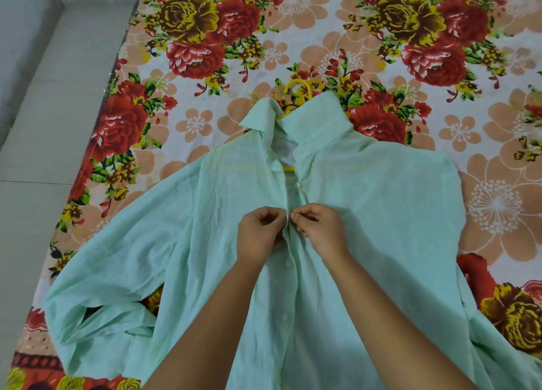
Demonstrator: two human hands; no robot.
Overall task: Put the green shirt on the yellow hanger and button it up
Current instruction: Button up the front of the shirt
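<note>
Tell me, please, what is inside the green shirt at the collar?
The yellow hanger is inside the green shirt: its hook sticks out above the collar, and a short piece of its bar shows in the open neck. The rest of it is covered by fabric.

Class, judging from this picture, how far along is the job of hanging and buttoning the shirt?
Done: the yellow plastic hanger sits inside the pale green cotton shirt. In hand: the left hand and right hand pinch the placket mid-chest. Left: lower white buttons look open.
</note>
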